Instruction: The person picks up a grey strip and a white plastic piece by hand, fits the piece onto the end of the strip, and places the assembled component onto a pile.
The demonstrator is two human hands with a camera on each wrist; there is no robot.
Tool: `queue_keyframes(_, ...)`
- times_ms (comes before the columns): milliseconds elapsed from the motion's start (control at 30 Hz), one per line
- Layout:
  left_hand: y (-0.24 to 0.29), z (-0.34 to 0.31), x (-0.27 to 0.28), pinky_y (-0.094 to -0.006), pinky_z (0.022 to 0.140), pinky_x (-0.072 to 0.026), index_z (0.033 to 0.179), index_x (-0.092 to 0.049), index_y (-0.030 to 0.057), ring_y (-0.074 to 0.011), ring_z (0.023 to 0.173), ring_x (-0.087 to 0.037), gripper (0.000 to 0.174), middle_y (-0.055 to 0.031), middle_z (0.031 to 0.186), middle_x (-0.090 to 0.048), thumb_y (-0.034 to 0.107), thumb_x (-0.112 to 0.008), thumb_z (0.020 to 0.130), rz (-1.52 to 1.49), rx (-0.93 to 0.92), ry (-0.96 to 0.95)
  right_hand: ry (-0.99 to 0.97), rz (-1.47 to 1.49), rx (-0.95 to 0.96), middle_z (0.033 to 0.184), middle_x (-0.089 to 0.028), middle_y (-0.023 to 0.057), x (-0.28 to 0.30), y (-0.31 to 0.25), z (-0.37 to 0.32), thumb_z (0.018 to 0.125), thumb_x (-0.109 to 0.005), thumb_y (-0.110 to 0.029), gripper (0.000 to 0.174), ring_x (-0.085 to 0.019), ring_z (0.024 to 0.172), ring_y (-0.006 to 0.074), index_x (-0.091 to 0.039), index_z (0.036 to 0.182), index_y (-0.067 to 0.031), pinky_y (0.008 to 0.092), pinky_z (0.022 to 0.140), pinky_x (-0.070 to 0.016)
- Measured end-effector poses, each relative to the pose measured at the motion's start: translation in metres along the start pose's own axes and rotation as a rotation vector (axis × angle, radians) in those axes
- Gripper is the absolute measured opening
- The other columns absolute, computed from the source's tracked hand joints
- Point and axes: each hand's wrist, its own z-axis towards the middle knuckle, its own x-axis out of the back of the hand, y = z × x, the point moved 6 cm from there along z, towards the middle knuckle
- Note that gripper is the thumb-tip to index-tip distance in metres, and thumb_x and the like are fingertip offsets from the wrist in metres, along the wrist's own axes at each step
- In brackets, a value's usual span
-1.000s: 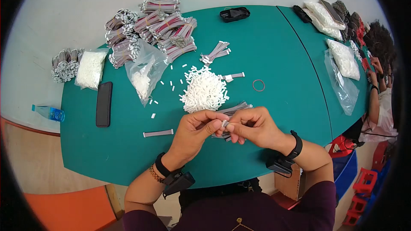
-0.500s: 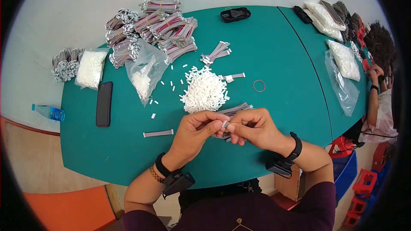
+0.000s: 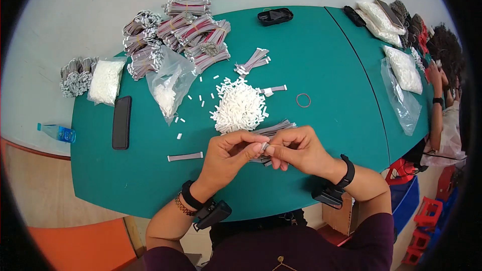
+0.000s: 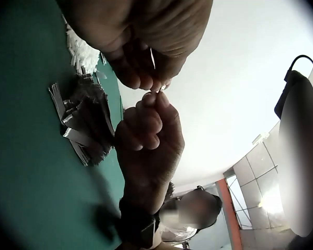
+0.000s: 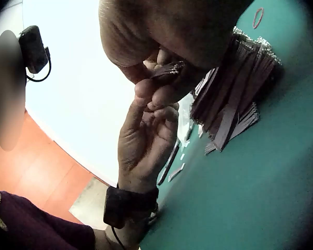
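Both hands meet fingertip to fingertip over the table, just in front of the heap of white connector housings [image 3: 238, 105]. My left hand [image 3: 225, 154] pinches a small white connector housing [image 4: 166, 85] between thumb and fingers, which mostly cover it. My right hand [image 3: 300, 149] pinches a short grey ribbon cable [image 5: 167, 71] right against it; wire ends fan out inside the hand in the right wrist view. How far the wires sit in the housing I cannot tell. Beneath the hands lies a pile of grey ribbon cables [image 5: 234, 88], partly hidden in the head view.
Bundled cables [image 3: 196, 30] and an open plastic bag [image 3: 173, 78] lie at the back left. A phone [image 3: 122, 123], a filled bag [image 3: 107, 81] and a single cable [image 3: 185, 157] are on the left. A rubber band [image 3: 303, 100] lies right of the heap. Another person [image 3: 442, 110] sits far right.
My left thumb and fingertips have shifted slightly and now cover more of the white housing. My right hand stays nearly still. At far right, the other person's hands have moved.
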Motion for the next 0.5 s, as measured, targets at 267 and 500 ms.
queue_keyframes(267, 0.0083, -0.0001, 0.0003, -0.0217, 0.068, -0.0441, 0.097, -0.064, -0.0023, -0.01, 0.078, -0.057, 0.014, -0.0072, 0.087, -0.063, -0.001, -0.06, 0.083, 0.218, -0.178, -0.008, 0.002, 0.007, -0.022, 0.062, -0.06, 0.0016, 0.0004, 0.0024, 0.0, 0.087, -0.058, -0.011, 0.016, -0.051, 0.05, 0.0042, -0.061, 0.074, -0.0029, 0.0182, 0.045, -0.038)
queue_keyframes(500, 0.0021, 0.0003, 0.0006, -0.0218, 0.068, -0.0444, 0.096, -0.065, -0.0021, -0.0095, 0.078, -0.057, 0.014, -0.0067, 0.087, -0.063, -0.001, -0.06, 0.083, 0.118, -0.079, 0.004, -0.003, 0.0, -0.043, 0.061, -0.06, 0.0017, 0.0003, 0.0014, -0.0003, 0.087, -0.058, -0.012, 0.018, -0.051, 0.049, 0.0042, -0.06, 0.072, -0.0032, 0.0182, 0.045, -0.0374)
